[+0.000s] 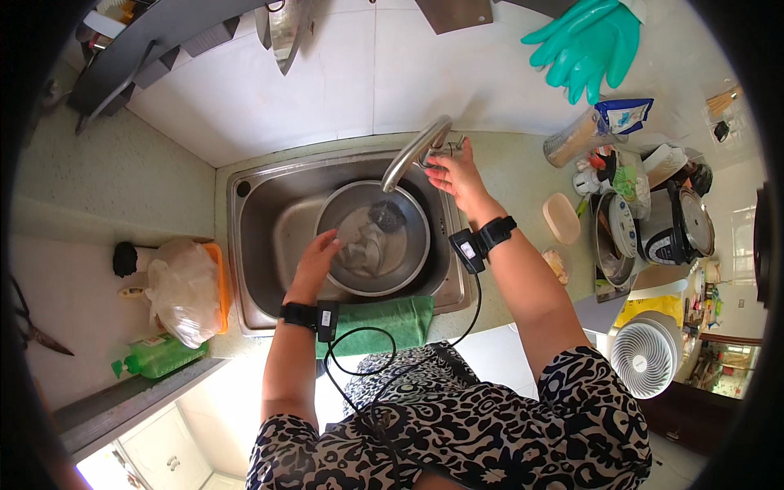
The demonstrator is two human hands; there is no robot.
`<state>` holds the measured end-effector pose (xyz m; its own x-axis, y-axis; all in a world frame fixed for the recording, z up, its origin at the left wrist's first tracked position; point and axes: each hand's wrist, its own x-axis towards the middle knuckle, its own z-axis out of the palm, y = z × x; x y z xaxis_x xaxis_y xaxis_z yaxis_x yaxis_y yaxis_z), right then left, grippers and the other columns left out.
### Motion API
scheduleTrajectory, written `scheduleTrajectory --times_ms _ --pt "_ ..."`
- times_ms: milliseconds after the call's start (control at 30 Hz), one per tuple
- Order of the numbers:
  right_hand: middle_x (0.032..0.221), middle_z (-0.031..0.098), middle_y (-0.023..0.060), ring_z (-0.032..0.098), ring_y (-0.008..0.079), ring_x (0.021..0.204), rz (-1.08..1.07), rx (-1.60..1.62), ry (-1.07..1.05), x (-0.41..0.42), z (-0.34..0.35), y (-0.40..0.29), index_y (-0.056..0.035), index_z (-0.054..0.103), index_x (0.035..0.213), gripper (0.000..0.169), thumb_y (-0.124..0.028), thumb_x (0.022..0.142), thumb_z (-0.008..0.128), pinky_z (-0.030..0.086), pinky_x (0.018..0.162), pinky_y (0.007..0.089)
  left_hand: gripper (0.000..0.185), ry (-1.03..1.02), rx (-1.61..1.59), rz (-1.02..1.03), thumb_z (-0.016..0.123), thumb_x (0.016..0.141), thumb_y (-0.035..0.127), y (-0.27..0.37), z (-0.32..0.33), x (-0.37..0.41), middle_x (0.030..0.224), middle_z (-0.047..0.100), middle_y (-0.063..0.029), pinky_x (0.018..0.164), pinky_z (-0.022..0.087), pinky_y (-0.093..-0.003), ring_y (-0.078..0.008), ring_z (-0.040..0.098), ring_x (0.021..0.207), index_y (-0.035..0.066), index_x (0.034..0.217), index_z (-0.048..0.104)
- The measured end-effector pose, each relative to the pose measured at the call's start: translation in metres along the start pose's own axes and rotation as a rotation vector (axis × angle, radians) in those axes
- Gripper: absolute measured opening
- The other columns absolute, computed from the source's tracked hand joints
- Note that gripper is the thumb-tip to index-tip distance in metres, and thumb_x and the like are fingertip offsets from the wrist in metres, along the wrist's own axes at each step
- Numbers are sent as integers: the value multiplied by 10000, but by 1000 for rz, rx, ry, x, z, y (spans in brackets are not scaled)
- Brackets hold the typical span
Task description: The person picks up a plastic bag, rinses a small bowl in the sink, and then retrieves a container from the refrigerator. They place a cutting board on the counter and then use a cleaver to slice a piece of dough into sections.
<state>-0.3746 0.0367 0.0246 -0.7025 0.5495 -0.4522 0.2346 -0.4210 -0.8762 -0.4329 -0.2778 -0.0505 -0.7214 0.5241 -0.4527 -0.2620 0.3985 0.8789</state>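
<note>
A round metal basin (420, 257) stands in the stainless steel sink (278, 208). In its shallow water lie a dark, wiry scouring pad (387, 215) and a pale, crumpled thing (369, 250), perhaps a cloth. My left hand (313, 260) is over the basin's left rim, fingertips at the inner side; whether it grips the rim is unclear. My right hand (456, 177) is up at the base of the curved metal faucet (416, 153), fingers spread beside its small lever (460, 142). No stream shows below the spout.
A green towel (383, 324) drapes over the sink's front edge. Left are a plastic bag (187, 294) and a green pump bottle (160, 356). A pink soap dish (560, 218), pans and a cooker (664, 229) crowd the right counter. Knives (288, 37) and teal gloves (591, 49) hang above.
</note>
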Motion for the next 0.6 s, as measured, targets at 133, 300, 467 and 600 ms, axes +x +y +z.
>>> scheduleTrajectory --times_ms 133,300,467,600 --pt "1181 510 146 558 248 1003 81 187 -233 -17 -15 28 -144 102 1418 748 -186 831 563 471 836 380 397 166 -231 -122 550 856 222 12 0 -24 1159 545 -113 920 365 -271 -180 484 1100 33 1203 514" --pt "1200 512 90 485 179 1047 130 -315 -250 -47 -3 74 -92 430 1295 539 -261 812 600 416 821 333 519 161 -232 -242 571 839 261 -34 -22 -16 1350 352 -113 952 346 -424 -274 423 1181 102 1301 396" --pt "1382 253 169 434 308 1151 229 -523 -410 -30 13 109 -108 430 1279 627 -182 703 666 430 878 359 592 93 -411 -616 603 819 331 -71 -24 15 1310 339 -98 895 357 -514 -353 330 1200 137 1304 325" --pt "1409 152 238 317 395 1240 133 -1037 -371 6 35 149 -158 396 1309 676 -166 700 689 349 979 439 617 20 -337 -618 608 813 327 -88 -24 26 1228 389 -106 728 452 -410 -280 454 978 117 1313 316"
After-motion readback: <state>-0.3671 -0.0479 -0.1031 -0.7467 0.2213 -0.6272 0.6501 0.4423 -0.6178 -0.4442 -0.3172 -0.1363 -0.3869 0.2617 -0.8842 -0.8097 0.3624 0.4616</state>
